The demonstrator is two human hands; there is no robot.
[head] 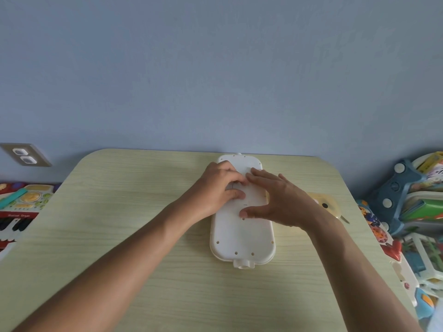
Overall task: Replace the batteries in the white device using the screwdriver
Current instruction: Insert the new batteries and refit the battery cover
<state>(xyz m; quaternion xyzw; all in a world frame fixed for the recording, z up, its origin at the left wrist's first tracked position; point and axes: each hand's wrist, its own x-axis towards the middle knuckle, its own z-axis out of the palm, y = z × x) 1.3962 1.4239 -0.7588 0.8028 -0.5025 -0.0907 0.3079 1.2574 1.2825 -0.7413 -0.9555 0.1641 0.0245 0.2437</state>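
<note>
A long white device (242,236) lies face down on the pale wooden table (143,212), its back dotted with small screw holes. My left hand (218,188) rests on its upper left part, fingers curled onto the middle of the back. My right hand (275,200) lies flat over its upper right part, fingers spread, thumb pressing near the centre. The battery cover area is mostly hidden under both hands. A yellow translucent object (323,204) lies to the right behind my right wrist, with a thin metal tip (345,220) poking out; it may be the screwdriver.
Colourful toys, including a toy piano (16,212), sit left of the table. More toys and a blue shelf (402,200) crowd the right side. A wall socket (25,155) is on the blue wall at left.
</note>
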